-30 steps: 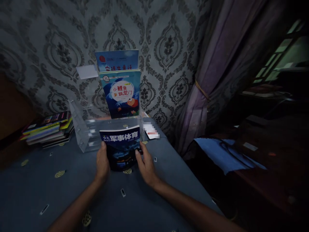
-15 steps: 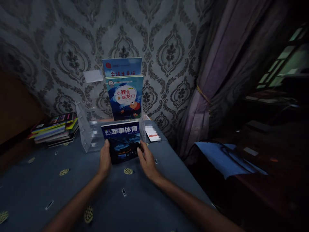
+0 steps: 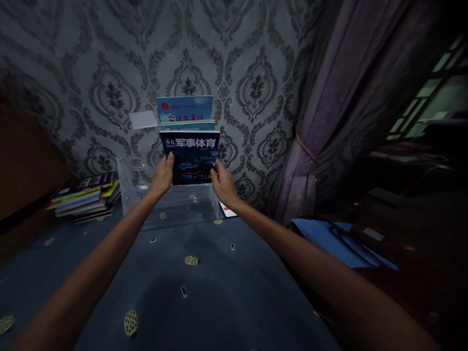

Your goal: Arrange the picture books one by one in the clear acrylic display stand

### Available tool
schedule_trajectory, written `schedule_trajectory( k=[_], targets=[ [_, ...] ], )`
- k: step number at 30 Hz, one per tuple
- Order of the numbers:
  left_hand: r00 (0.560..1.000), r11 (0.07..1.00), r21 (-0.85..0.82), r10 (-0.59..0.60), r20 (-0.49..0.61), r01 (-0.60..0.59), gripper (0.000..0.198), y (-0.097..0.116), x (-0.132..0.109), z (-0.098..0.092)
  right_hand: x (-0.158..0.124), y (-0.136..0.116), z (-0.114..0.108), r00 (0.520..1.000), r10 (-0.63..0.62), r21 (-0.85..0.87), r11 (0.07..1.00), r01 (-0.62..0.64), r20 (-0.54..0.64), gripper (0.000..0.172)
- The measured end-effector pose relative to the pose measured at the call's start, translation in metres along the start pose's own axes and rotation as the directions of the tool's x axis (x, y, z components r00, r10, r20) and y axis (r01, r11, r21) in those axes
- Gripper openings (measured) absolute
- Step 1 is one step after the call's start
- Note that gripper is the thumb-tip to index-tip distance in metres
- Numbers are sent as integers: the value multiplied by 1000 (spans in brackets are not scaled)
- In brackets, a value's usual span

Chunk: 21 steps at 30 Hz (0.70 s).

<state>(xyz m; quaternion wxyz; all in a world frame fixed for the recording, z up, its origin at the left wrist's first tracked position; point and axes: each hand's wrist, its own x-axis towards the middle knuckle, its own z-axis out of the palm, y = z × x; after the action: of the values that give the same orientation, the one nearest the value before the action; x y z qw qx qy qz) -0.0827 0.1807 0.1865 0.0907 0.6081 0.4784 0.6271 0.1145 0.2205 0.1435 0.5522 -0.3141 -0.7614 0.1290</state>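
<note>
I hold a dark blue book (image 3: 192, 158) with white Chinese title upright in both hands, over a clear acrylic tiered stand (image 3: 171, 207). My left hand (image 3: 162, 175) grips its left edge, thumb on the cover. My right hand (image 3: 221, 183) grips its lower right edge. Behind it stand two light blue books (image 3: 185, 109) in the stand's rear tiers; the nearer one shows only its top strip. Both arms reach forward over the blue patterned tablecloth (image 3: 164, 282).
A stack of colourful books (image 3: 86, 195) lies at the left by the wall. A white card (image 3: 143, 119) is stuck on the patterned wallpaper. A small card (image 3: 228, 210) lies right of the stand. A purple curtain (image 3: 321, 112) and blue cloth (image 3: 329, 239) are at the right.
Both hands have lifted the dark blue book from the table surface up and away, over the stand, so it covers the fish-cover book behind it.
</note>
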Motion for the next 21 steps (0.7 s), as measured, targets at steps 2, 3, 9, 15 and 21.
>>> schedule_trajectory(
  k=[2, 3, 9, 15, 21],
  targets=[
    [1000, 986, 169, 8, 22, -11, 60, -3, 5, -2, 4, 9, 3, 1000, -7, -9, 1000, 7, 7, 33],
    [999, 968, 250, 10, 34, -18, 61, -5, 5, -3, 5, 13, 5, 1000, -8, -12, 1000, 8, 7, 32],
    [998, 868, 496, -26, 64, -9, 57, -16, 4, -5, 3, 30, 18, 1000, -14, -18, 1000, 14, 10, 29],
    [989, 790, 613, -86, 124, -8, 48, -29, -2, -3, -1, 43, 22, 999, -29, -65, 998, 28, -14, 29],
    [979, 726, 688, -126, 163, -21, 26, -38, -10, 1, -10, 52, 22, 996, -29, -126, 992, 18, -89, 39]
  ],
)
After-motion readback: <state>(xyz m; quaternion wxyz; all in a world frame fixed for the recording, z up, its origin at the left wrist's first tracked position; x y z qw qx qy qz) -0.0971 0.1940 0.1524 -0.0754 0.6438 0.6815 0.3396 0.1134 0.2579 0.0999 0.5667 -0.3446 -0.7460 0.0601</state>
